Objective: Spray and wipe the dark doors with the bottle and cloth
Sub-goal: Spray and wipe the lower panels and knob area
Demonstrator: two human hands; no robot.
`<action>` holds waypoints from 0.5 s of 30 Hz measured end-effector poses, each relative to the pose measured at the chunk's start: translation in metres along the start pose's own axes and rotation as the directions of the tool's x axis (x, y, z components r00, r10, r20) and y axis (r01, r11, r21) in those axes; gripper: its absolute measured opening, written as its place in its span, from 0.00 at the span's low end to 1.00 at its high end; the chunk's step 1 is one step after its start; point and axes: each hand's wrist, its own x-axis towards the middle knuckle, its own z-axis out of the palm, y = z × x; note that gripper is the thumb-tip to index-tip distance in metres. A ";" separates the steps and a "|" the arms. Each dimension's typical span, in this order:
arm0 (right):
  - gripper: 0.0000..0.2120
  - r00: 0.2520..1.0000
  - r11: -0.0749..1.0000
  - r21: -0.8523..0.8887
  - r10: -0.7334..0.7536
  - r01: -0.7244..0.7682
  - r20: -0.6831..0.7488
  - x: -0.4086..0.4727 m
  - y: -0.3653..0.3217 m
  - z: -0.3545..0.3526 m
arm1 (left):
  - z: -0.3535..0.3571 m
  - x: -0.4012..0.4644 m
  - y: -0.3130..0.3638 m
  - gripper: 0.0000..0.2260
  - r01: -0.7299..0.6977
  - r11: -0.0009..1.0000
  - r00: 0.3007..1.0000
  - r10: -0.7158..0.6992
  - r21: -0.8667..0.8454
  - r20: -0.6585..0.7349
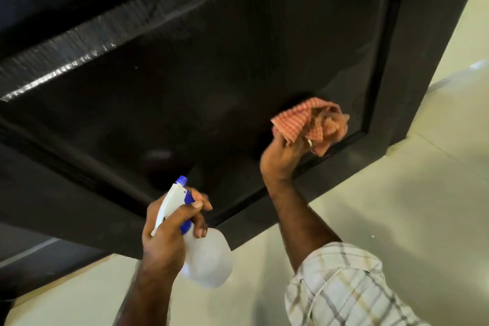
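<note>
The dark door (211, 74) runs off the top and left edges, and the bottle's (209, 257) neck is hidden behind the left hand's fingers (197, 200).

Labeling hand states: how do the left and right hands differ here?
The left hand holds the spray bottle by its neck, nozzle aimed at the dark door; the right hand holds a bunched red checked cloth. The left sits lower, off the panel; the right is raised, cloth at the panel's lower corner. Both grips are closed on a tool.
</note>
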 end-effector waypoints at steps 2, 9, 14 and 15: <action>0.28 0.965 0.964 -0.085 -0.246 0.253 0.089 0.007 -0.035 0.006 | 0.000 0.005 0.005 0.10 -0.013 1.000 1.000 0.013 0.004 0.000; 0.28 0.811 0.808 -0.244 -0.412 0.536 0.415 -0.035 0.087 -0.069 | 0.028 0.013 0.006 0.08 -0.022 0.999 0.998 0.023 -0.024 0.057; 0.26 0.996 0.999 0.005 0.054 -0.054 -0.067 0.030 0.028 -0.036 | 0.045 0.020 0.006 0.07 -0.025 1.000 0.994 0.024 0.005 0.102; 0.26 0.982 0.987 0.112 0.130 -0.115 -0.136 0.052 0.003 -0.029 | 0.048 0.022 0.009 0.05 -0.022 1.000 0.994 0.022 -0.003 0.104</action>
